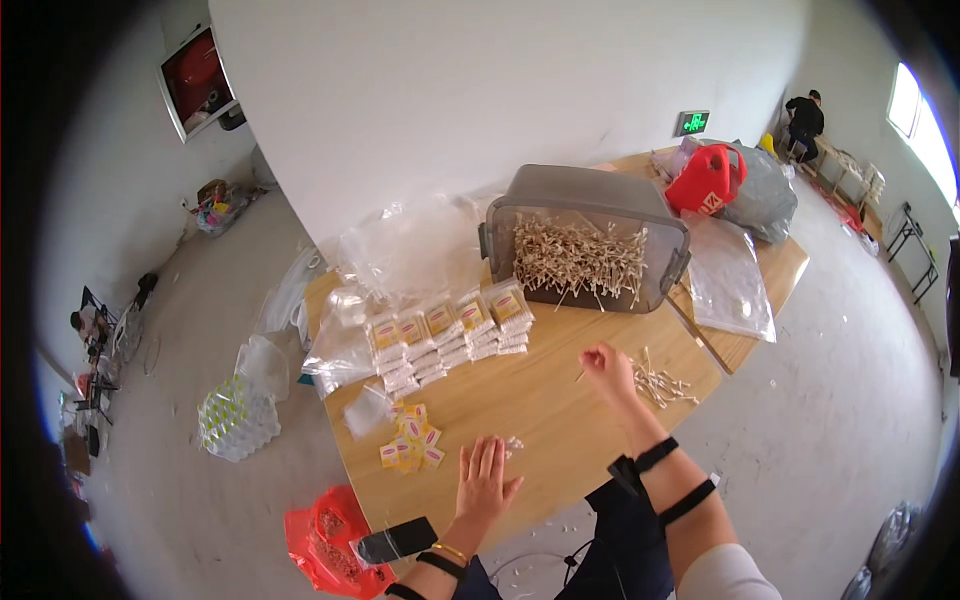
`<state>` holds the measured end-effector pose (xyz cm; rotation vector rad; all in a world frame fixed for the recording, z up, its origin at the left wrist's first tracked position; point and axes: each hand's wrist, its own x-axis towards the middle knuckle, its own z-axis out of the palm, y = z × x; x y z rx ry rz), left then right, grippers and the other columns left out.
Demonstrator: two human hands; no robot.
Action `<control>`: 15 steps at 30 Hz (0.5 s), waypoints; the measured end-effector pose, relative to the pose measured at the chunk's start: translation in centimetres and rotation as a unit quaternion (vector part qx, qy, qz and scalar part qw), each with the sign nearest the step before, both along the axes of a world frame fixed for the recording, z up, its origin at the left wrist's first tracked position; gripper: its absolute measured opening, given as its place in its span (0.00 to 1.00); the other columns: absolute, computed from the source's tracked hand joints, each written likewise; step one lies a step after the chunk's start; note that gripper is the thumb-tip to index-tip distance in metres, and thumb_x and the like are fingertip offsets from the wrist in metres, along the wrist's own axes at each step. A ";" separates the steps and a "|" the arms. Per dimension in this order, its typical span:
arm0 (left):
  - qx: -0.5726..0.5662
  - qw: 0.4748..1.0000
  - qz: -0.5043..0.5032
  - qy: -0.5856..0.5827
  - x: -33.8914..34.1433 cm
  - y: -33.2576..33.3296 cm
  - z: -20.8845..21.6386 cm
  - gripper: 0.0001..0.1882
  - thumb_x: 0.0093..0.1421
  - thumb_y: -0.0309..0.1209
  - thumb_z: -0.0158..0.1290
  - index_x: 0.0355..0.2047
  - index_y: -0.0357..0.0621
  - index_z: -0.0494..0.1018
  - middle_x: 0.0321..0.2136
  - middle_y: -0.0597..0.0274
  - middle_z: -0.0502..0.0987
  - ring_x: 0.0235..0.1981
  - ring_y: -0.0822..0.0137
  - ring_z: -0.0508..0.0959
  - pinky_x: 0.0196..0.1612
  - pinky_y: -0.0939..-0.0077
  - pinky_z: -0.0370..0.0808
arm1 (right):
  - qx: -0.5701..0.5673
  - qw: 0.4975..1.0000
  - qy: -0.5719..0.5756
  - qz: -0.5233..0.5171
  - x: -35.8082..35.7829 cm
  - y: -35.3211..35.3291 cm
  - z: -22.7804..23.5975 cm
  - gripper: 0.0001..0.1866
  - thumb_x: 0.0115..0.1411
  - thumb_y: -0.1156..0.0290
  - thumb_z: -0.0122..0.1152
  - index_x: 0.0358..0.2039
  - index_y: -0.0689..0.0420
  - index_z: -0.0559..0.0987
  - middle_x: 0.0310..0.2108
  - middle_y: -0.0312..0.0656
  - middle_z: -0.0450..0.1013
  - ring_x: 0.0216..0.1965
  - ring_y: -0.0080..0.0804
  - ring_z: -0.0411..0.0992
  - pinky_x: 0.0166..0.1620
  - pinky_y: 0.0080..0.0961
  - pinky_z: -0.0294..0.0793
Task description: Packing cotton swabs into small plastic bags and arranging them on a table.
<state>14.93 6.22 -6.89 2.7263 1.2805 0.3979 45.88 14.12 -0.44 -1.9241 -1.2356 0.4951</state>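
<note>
My left hand [486,482] lies on the wooden table [560,430] with its fingers stretched out. Small white bits [513,446] lie beside its fingertips. To the right, my right hand [607,372] is closed, and a thin stick that looks like a cotton swab juts from its fingers. Loose cotton swabs [662,386] are scattered beside that wrist. Yellow-and-white cards [411,440] form a loose heap left of my left hand. Behind them, stacked clear packs of swabs [440,325] stand in rows. A grey plastic bin [590,185] on its side holds a mass of swabs.
Clear plastic bags [410,245] lie behind the packs; another flat bag [732,275] is at the right. A red jug [708,180] stands before a grey bag [765,190]. Near the left front edge are a black phone-like slab [397,541] and a red bag [335,540].
</note>
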 end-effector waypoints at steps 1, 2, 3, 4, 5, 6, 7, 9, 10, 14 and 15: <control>-0.014 1.000 0.003 -0.016 -0.2 -0.1 0.2 0.43 0.63 0.51 0.53 0.69 0.36 0.55 0.67 0.47 0.59 0.70 0.45 0.57 0.72 0.39 0.49 | 0.015 1.000 -0.018 0.000 0.4 2.0 0.7 0.09 0.57 0.64 0.68 0.33 0.56 0.83 0.26 0.42 0.80 0.29 0.36 0.78 0.34 0.30 0.76; -0.029 0.999 0.006 -0.032 -0.2 -0.1 0.4 0.43 0.62 0.50 0.54 0.69 0.36 0.56 0.65 0.47 0.61 0.68 0.45 0.59 0.71 0.39 0.50 | 0.047 0.999 -0.025 -0.005 0.9 4.0 0.8 0.09 0.57 0.65 0.68 0.33 0.56 0.83 0.26 0.42 0.80 0.30 0.38 0.78 0.35 0.32 0.76; -0.030 0.999 0.005 -0.033 0.0 0.0 0.8 0.43 0.62 0.50 0.54 0.69 0.36 0.56 0.65 0.47 0.61 0.68 0.45 0.59 0.71 0.39 0.50 | 0.078 0.996 -0.036 -0.012 1.6 6.1 0.4 0.09 0.57 0.65 0.67 0.32 0.56 0.82 0.26 0.42 0.80 0.30 0.40 0.78 0.36 0.34 0.77; -0.037 0.999 0.001 -0.039 0.6 -0.1 1.1 0.42 0.61 0.48 0.55 0.68 0.35 0.56 0.64 0.47 0.62 0.67 0.45 0.60 0.71 0.39 0.50 | 0.076 0.996 -0.042 -0.015 2.7 8.0 0.1 0.09 0.57 0.65 0.67 0.32 0.56 0.82 0.26 0.42 0.80 0.30 0.40 0.78 0.36 0.34 0.77; -0.044 0.998 -0.002 -0.046 1.1 -0.1 1.4 0.41 0.61 0.47 0.55 0.68 0.35 0.56 0.63 0.46 0.63 0.66 0.44 0.61 0.71 0.39 0.51 | 0.088 0.994 -0.042 -0.043 3.6 9.8 -0.3 0.07 0.57 0.66 0.66 0.32 0.56 0.82 0.27 0.42 0.80 0.31 0.42 0.78 0.38 0.37 0.77; -0.045 0.998 0.000 -0.049 1.1 0.0 1.6 0.41 0.61 0.47 0.55 0.68 0.35 0.56 0.63 0.46 0.63 0.66 0.44 0.61 0.71 0.39 0.51 | 0.102 0.992 -0.038 -0.064 4.0 11.7 -0.6 0.06 0.57 0.67 0.65 0.31 0.56 0.82 0.28 0.42 0.80 0.33 0.44 0.78 0.39 0.40 0.78; -0.053 0.998 0.003 -0.045 1.0 -0.1 1.8 0.41 0.61 0.45 0.55 0.68 0.35 0.57 0.62 0.46 0.63 0.66 0.44 0.61 0.71 0.39 0.51 | 0.099 0.992 -0.041 -0.063 4.4 13.2 -0.3 0.06 0.57 0.67 0.65 0.31 0.56 0.82 0.28 0.42 0.80 0.33 0.44 0.78 0.39 0.40 0.78; -0.064 0.997 0.006 -0.048 0.7 0.0 2.0 0.40 0.61 0.44 0.55 0.68 0.35 0.57 0.62 0.45 0.63 0.66 0.43 0.61 0.71 0.38 0.52 | 0.042 0.990 -0.097 -0.088 5.5 15.5 0.2 0.06 0.57 0.71 0.63 0.35 0.55 0.81 0.36 0.43 0.79 0.41 0.45 0.77 0.43 0.42 0.77; -0.069 0.996 0.010 -0.052 0.5 0.0 2.0 0.40 0.60 0.44 0.55 0.67 0.35 0.57 0.62 0.45 0.63 0.65 0.43 0.61 0.70 0.38 0.52 | 0.038 0.990 -0.102 -0.087 6.3 16.2 0.0 0.06 0.57 0.71 0.63 0.35 0.55 0.81 0.36 0.43 0.79 0.41 0.45 0.77 0.43 0.42 0.77; -0.089 0.994 0.015 -0.065 0.0 0.0 2.1 0.39 0.60 0.43 0.55 0.67 0.34 0.58 0.62 0.45 0.63 0.65 0.43 0.62 0.70 0.36 0.52 | 0.030 0.965 -0.207 -0.158 11.0 16.9 -0.3 0.19 0.56 0.73 0.63 0.49 0.52 0.76 0.52 0.46 0.70 0.54 0.50 0.67 0.55 0.43 0.72; -0.095 0.993 0.015 -0.063 0.1 0.1 2.3 0.39 0.60 0.43 0.55 0.66 0.34 0.59 0.62 0.45 0.63 0.65 0.43 0.62 0.70 0.36 0.51 | 0.042 0.952 -0.250 -0.172 12.3 16.8 -0.3 0.20 0.55 0.74 0.63 0.50 0.52 0.75 0.51 0.46 0.70 0.54 0.51 0.67 0.56 0.43 0.70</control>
